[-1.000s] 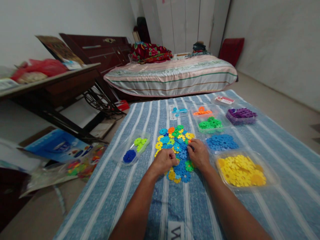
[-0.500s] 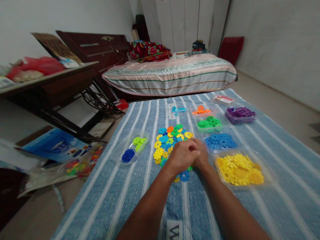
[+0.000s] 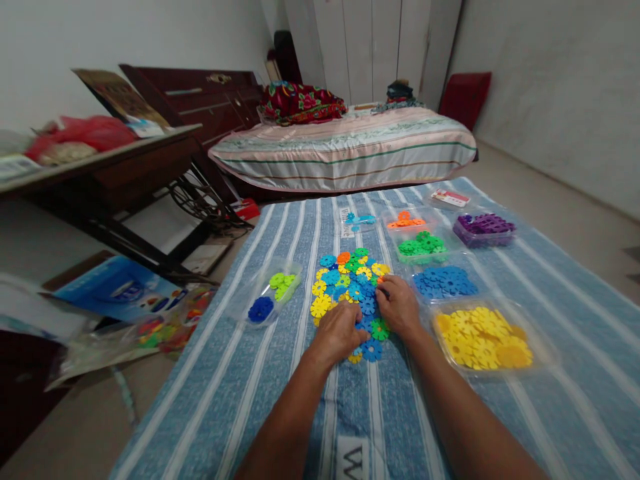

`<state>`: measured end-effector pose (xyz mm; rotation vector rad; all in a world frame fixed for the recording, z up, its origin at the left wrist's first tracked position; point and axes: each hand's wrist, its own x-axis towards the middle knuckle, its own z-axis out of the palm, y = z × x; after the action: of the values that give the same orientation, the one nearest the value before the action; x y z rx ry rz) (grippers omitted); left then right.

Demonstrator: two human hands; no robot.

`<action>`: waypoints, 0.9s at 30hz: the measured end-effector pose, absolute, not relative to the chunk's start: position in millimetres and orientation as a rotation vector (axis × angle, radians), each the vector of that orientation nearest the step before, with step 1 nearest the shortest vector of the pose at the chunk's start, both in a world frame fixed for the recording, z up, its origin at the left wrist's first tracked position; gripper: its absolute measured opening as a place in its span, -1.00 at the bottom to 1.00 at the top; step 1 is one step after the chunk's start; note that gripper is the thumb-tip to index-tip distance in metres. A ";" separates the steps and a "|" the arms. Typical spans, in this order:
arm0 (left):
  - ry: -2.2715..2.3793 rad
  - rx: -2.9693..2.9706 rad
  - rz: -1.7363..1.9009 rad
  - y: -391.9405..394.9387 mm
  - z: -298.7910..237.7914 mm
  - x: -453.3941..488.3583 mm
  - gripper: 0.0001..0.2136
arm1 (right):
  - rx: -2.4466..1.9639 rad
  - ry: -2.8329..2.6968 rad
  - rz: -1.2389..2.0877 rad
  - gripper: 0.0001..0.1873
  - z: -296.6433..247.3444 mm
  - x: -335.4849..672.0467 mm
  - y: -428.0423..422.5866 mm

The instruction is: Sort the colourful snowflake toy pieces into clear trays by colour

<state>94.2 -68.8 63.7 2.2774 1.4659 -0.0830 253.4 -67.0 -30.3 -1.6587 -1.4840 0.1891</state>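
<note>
A loose pile of flower-shaped plastic discs (image 3: 355,289) in blue, yellow, green and orange lies on the striped cloth. My left hand (image 3: 339,331) rests at the pile's near left side, thumb and index finger apart, with nothing visible between them. At the right edge of the pile is my right hand (image 3: 399,305), its fingers curled together. Something small and dark shows at its fingertips, too small to name. A green disc (image 3: 379,329) and a blue disc (image 3: 371,350) lie between and below the hands.
To the right stand clear trays of yellow discs (image 3: 483,339), blue discs (image 3: 444,283), green discs (image 3: 423,245), orange discs (image 3: 406,220) and purple discs (image 3: 484,225). A tray (image 3: 240,303) at left holds lime and dark blue discs. Behind is a bed (image 3: 345,157).
My hands have parted from being together over the pile's right side. The left hand has moved left and down onto the discs; the right stays at the right edge.
</note>
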 end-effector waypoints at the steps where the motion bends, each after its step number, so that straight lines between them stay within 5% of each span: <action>1: 1.475 2.261 -0.063 -68.0 62.2 93.4 -0.78 | -1.659 -1.485 0.186 -0.77 -30.4 253.2 -67.0; 5: 1.481 2.177 0.041 -63.9 56.1 90.5 -0.67 | -1.647 -1.489 0.192 -0.75 -31.1 253.2 -66.2; 13: 1.378 1.798 0.369 -48.8 52.4 76.0 -0.90 | -1.657 -1.473 0.193 -0.76 -30.6 253.0 -65.4; 20: 1.219 1.729 0.526 -41.5 90.0 119.1 -0.90 | -1.689 -1.475 0.189 -0.75 -29.0 252.3 -66.4; 24: 0.944 1.651 0.661 -41.1 114.7 158.5 -0.69 | -1.675 -1.488 0.203 -0.67 -26.4 253.0 -66.6; 27: 1.033 1.835 0.637 -39.0 113.1 153.7 -0.81 | -1.675 -1.497 0.221 -0.71 -26.5 253.2 -65.8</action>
<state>153.7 -39.0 113.1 1.8352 1.0334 0.6373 253.2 -65.8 -26.5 -1.6750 -1.4975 0.2206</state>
